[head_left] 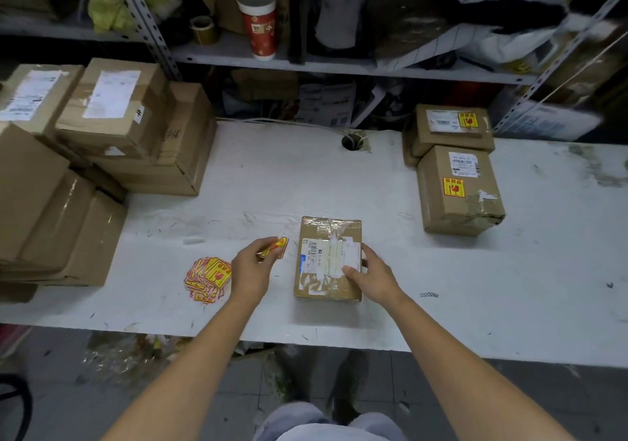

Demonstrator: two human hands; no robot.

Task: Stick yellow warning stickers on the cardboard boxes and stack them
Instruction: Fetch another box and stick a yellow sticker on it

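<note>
A small cardboard box [323, 236] with a white shipping label lies flat on the white table [272, 182] in front of me. My right hand [373, 275] grips its right edge, thumb on top. Just left of the box, my left hand [251, 269] pinches a single yellow warning sticker [277, 247] above the table. A loose pile of yellow stickers [207, 279] lies to the left of that hand. At the right, two boxes [458, 196] with yellow stickers on them stand on the table, one behind the other [452, 128].
Several plain cardboard boxes [112, 128] are stacked along the table's left side. Behind the table runs a metal shelf [306, 63] holding a red paper cup [259, 22], a tape roll [203, 29] and bags. A cable hole [351, 142] sits at the table's back edge.
</note>
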